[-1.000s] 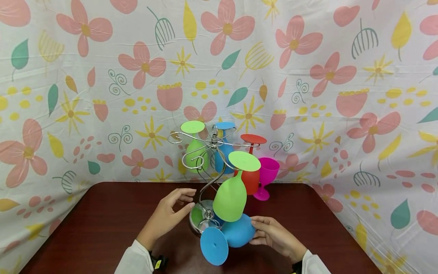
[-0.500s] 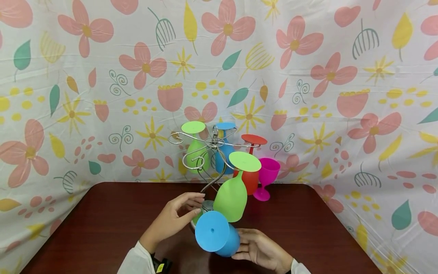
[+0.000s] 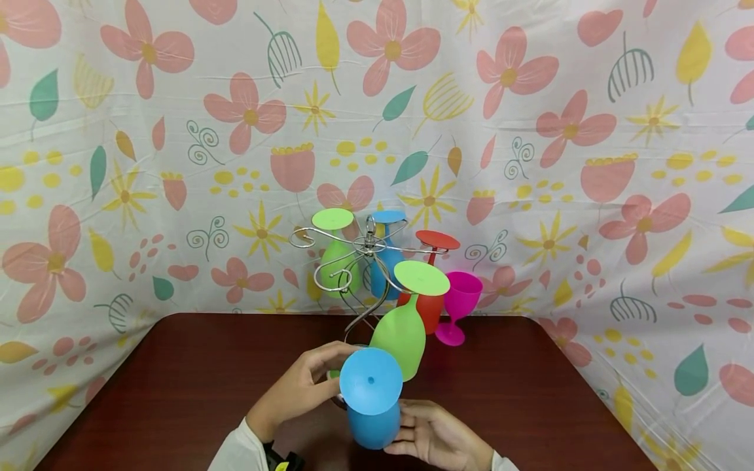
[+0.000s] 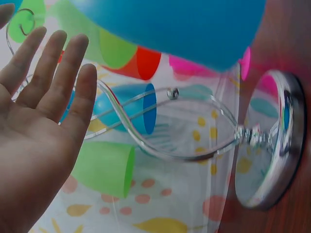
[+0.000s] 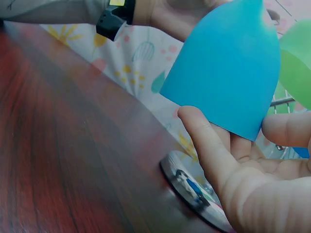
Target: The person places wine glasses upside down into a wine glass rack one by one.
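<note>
Floral cloth (image 3: 589, 163) edges a dark counter (image 3: 542, 405) reaching past both sides of a wire rack (image 3: 369, 246). Head: two green goblets (image 3: 400, 337), one rear blue goblet (image 3: 378, 282), one red goblet (image 3: 432, 314) hanging; one magenta goblet (image 3: 462, 294) upright; one tilted blue goblet (image 3: 374, 425) in front. Left wrist: left hand (image 4: 46, 133), fingers spread. Right wrist: right hand (image 5: 257, 187), fingers holding that tilted goblet near its rim.

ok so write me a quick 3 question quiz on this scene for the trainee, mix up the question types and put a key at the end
1. Which hand grips the near blue goblet by its rim?
2. How many green goblets hang from the metal rack?
3. True or false: the magenta goblet stands upright.

Key:
1. The right hand.
2. Two.
3. True; its foot is down and its bowl opens upward.
</note>
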`<control>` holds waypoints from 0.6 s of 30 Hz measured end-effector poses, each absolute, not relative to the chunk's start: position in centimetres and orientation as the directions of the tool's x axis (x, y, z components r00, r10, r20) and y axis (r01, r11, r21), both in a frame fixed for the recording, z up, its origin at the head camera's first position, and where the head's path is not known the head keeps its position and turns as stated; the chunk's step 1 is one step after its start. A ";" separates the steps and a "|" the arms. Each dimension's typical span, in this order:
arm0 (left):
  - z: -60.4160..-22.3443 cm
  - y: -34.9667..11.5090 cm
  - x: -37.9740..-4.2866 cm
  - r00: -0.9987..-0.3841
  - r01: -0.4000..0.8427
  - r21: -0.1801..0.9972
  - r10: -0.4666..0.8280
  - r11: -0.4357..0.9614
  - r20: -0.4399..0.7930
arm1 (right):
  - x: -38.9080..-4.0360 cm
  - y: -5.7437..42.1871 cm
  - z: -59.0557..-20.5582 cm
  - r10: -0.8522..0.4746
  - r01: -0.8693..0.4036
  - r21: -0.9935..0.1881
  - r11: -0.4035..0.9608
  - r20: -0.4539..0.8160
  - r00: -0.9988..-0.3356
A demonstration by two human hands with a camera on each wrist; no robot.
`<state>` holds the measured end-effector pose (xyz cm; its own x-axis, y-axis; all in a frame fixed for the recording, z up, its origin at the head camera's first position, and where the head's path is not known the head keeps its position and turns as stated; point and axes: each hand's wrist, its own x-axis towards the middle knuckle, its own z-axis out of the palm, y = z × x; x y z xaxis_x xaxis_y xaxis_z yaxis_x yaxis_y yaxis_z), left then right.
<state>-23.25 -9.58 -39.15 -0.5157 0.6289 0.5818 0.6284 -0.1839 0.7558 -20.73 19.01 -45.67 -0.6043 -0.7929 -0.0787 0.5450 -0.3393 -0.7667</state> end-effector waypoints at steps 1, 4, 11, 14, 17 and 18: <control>-39.0 -9.5 -23.2 -0.503 0.622 0.756 0.635 -0.206 0.587 | -20.7 18.9 -45.6 -0.795 0.552 -0.762 -0.340 -0.080 -0.601; -38.8 -9.4 -22.9 -0.467 0.612 0.750 0.649 -0.253 0.600 | -20.7 18.6 -45.5 -0.802 0.565 -0.752 -0.339 -0.083 -0.592; -38.8 -8.9 -22.7 -0.433 0.637 0.714 0.632 -0.291 0.643 | -20.4 18.1 -45.4 -0.807 0.581 -0.740 -0.339 -0.089 -0.584; -38.7 -8.7 -22.4 -0.453 0.637 0.718 0.619 -0.278 0.642 | -20.2 17.9 -45.3 -0.807 0.589 -0.732 -0.342 -0.092 -0.583; -38.5 -8.5 -22.0 -0.486 0.646 0.724 0.600 -0.242 0.635 | -20.1 17.6 -45.2 -0.807 0.597 -0.721 -0.353 -0.089 -0.584; -38.4 -8.4 -21.9 -0.498 0.650 0.725 0.594 -0.226 0.632 | -20.0 17.5 -45.2 -0.807 0.602 -0.714 -0.357 -0.088 -0.583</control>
